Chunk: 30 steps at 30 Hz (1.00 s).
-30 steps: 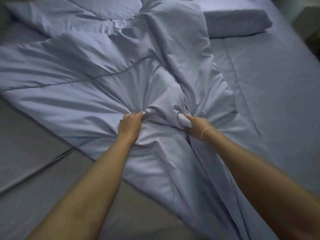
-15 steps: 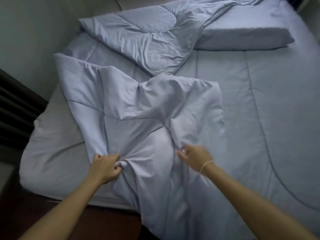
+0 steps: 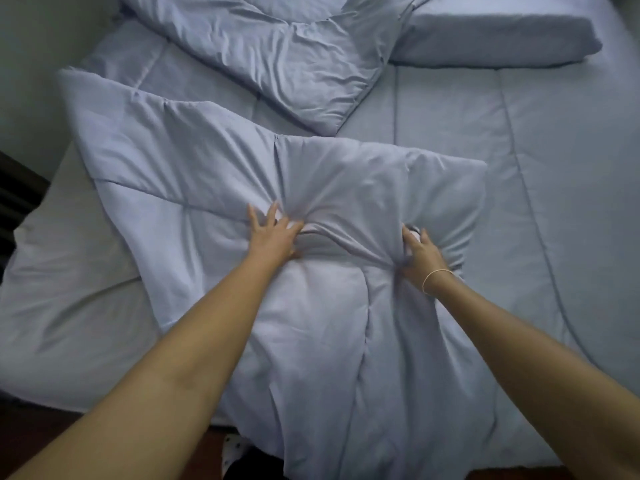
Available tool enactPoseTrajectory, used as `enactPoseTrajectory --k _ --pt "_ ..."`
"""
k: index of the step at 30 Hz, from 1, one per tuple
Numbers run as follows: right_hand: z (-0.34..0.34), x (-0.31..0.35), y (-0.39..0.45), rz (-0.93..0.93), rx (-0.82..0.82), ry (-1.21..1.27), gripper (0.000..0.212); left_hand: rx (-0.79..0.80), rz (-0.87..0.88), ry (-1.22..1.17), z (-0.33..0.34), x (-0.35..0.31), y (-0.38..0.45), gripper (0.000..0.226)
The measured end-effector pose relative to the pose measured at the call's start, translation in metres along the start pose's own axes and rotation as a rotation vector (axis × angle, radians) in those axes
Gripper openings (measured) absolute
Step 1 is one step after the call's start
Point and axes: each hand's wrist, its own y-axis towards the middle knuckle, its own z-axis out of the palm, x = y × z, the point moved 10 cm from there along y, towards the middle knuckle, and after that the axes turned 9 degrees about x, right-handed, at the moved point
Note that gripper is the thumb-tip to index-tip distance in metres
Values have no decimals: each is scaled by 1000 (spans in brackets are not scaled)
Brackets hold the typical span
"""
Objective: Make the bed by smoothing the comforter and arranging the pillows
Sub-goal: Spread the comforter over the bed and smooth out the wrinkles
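Observation:
The light blue comforter [image 3: 346, 174] lies crumpled over the left half of the bed, with one fold bunched toward the headboard end and another spread before me. My left hand [image 3: 273, 237] rests on it with fingers splayed, a gathered fold caught between thumb and fingers. My right hand [image 3: 420, 254], a thin band on its wrist, grips a bunched ridge of the same comforter. The cloth is pulled taut between both hands. One blue pillow [image 3: 495, 39] lies flat at the top right.
The bed surface [image 3: 561, 161] is bare and flat on the right. A rumpled sheet [image 3: 69, 306] covers the near left corner. A wall [image 3: 27, 81] and dark furniture [image 3: 14, 202] border the left side. Dark floor and a spotted cloth [image 3: 235, 448] show at the bottom.
The view swung over the bed. Both hands pushed forward and further apart on the comforter, spreading the bunched section wider. My left fingers have splayed out.

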Motion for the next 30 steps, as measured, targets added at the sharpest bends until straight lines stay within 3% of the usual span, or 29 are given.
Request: enactPoseTrajectory --k 3,7,11,14,17,20,22,23,26,30 --pt "-7 35 -23 -155 -79 -36 74 -118 67 -60 16 14 -16 35" --pt "-1 89 -64 -197 -122 -19 70 -219 163 -60 14 41 -59 29" --pt "26 149 -100 -92 -88 -30 70 -344 268 -48 6 105 -132 55" --pt "57 214 -122 -127 -56 3 69 -377 278 -52 6 173 -190 68" --pt "99 287 -140 -199 -6 41 68 -201 168 -39 30 247 -241 73" --pt "155 361 -160 -281 105 29 68 213 -16 -19 94 319 -291 81" --pt "197 396 -173 -322 209 3 69 405 -114 -81 128 359 -321 73" --pt "217 414 -181 -352 258 -19 69 413 -154 -152 137 379 -331 61" --pt "272 458 -206 -458 385 -102 64 176 -224 -306 126 428 -346 38" --pt "337 498 -241 -597 600 -169 75 -143 -240 -338 94 442 -351 43"
